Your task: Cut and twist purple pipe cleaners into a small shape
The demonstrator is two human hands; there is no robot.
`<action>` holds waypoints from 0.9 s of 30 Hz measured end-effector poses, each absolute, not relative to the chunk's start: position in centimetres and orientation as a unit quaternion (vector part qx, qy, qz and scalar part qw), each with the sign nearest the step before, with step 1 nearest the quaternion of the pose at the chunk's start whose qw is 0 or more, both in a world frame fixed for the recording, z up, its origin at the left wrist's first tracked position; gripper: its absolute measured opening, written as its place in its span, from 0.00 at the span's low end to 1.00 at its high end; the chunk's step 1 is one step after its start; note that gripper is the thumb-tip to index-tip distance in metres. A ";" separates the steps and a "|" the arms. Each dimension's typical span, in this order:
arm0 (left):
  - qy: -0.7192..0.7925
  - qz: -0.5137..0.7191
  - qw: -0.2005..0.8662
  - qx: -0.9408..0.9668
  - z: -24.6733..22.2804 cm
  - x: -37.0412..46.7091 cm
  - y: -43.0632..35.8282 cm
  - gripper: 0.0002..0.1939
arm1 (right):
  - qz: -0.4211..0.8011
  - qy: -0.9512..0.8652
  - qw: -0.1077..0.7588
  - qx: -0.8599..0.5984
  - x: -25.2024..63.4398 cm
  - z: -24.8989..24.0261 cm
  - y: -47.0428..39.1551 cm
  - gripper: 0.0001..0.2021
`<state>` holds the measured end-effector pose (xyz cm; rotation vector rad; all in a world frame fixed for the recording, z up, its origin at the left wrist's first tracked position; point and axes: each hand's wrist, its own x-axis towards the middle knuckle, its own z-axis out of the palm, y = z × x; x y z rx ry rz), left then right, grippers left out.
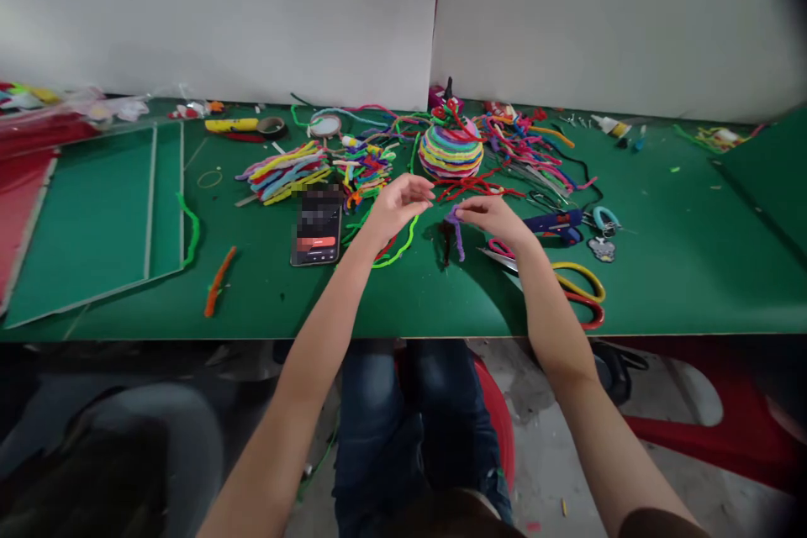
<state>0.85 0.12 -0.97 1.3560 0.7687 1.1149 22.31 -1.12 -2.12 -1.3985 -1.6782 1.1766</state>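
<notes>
- Right hand [493, 214]: thumb and forefinger pinched on the upper end of a purple fuzzy strand [460, 242], just right of the worker's midline.
- Purple strand: bent or looped at the top, its tail hanging from the fingertips toward the near table edge. Long axis runs roughly toward the worker; whether the tail's tip touches the table, cannot tell.
- Key relation: the strand lies to the left of the right fingertips, in the gap between the two hands. Right hand is nearer, in contact; left is near but apart.
- Left hand [404, 200]: fingers loosely curved, thumb set apart from the fingertips, nothing seen between them. Palm side faces the strand.
- Dark brown strand [447, 246]: just left of the purple one, about parallel; whether joined to it, unclear.
- Beyond the hands: striped ball [450, 153] of wound colours, with red strands [476, 187] crossed at its near side.
- Right of the right hand: glue gun [555, 223]; scissors [589, 276], partly behind the forearm.
- Left of the left hand: phone [316, 227], bundle of coloured strands [290, 172] beyond it.
- Farther left: short orange strand [219, 282] on the green table [391, 315].
</notes>
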 end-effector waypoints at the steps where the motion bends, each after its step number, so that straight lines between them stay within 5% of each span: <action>1: 0.342 0.492 0.563 0.569 -1.0 0.8 0.2 0.11 | 0.452 -0.641 0.317 -0.533 22.1 -2.6 -1.1 0.17; 7: 0.402 0.610 0.480 0.486 -1.3 0.1 1.0 0.11 | 0.381 -0.661 0.287 -0.579 21.3 -4.3 -0.5 0.15; 13: 0.458 0.606 0.316 0.569 -0.9 -6.2 1.5 0.05 | 0.247 -0.616 0.426 -0.615 22.8 -3.0 -0.3 0.12; 16: 0.505 0.571 0.187 0.620 -0.8 -10.2 0.5 0.03 | 0.226 -0.612 0.426 -0.627 22.6 -3.1 -0.3 0.15; 19: 0.535 0.464 0.086 0.700 -0.6 -10.8 -2.3 0.06 | 0.208 -0.658 0.321 -0.648 21.4 -3.8 -0.7 0.21; 22: 0.580 0.259 0.092 0.767 -0.2 -6.8 -5.4 0.14 | 0.187 -0.694 0.223 -0.659 20.3 -4.8 -0.9 0.18; 25: 0.540 0.031 0.157 0.826 0.1 -0.5 -6.4 0.22 | 0.202 -0.690 0.237 -0.653 20.2 -5.5 -0.6 0.13; 27: 0.527 0.004 0.157 0.835 0.0 3.0 -5.4 0.25 | 0.246 -0.671 0.288 -0.637 20.6 -5.6 -0.3 0.12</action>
